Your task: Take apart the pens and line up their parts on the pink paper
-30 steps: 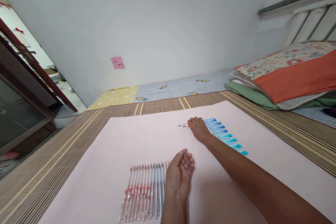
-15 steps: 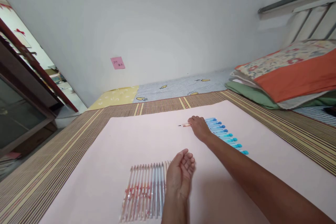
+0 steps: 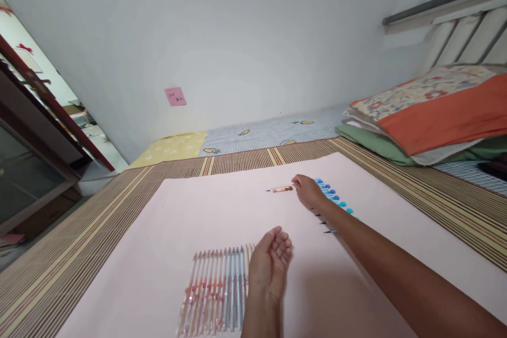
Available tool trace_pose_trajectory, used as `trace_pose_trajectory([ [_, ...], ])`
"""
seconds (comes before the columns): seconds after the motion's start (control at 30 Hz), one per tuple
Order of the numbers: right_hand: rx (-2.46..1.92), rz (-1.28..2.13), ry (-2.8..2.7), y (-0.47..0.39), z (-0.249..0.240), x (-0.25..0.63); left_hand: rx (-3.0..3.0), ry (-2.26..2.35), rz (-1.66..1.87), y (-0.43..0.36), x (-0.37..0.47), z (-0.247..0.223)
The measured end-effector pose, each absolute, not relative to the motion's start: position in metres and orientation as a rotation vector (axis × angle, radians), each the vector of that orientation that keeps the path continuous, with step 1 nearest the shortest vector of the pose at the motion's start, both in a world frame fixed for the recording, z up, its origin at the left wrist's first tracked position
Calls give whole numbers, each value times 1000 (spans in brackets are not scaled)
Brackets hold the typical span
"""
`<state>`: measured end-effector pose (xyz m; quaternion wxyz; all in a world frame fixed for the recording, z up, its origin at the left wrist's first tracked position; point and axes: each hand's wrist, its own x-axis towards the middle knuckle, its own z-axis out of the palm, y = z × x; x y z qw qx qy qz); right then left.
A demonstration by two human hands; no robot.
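My right hand (image 3: 309,191) is just right of a pale orange pen (image 3: 282,189) with a thin dark tip and a brown end. That pen lies on the pink sheet (image 3: 222,206), and a small gap separates it from my bent, loosened fingers. Under and behind this hand runs a row of blue and turquoise pens (image 3: 331,191), partly hidden by my wrist and forearm. My left hand (image 3: 273,253) rests palm up, fingers loosely curled around nothing. Beside it several slim clear pens (image 3: 214,290) lie side by side; my left wrist covers the paler ones at the right end.
The sheet lies on a striped mat (image 3: 99,211). Folded orange and floral bedding (image 3: 431,111) is stacked at the right. A pink note (image 3: 175,96) sticks to the wall, and a doorway with a dark red frame (image 3: 51,95) stands at the left.
My right hand has let go of the pale orange pen and moved slightly right, exposing its brown end. My right forearm now covers more of the blue row. My left hand has hardly moved.
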<state>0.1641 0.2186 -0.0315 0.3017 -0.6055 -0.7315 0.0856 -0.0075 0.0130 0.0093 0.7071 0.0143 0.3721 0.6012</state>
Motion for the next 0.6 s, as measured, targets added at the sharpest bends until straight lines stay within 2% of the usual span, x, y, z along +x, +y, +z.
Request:
trace_pose_trajectory([
  [0.6,-1634,226,-1969,198,-17,149,37,826,1333,13,-7,9],
])
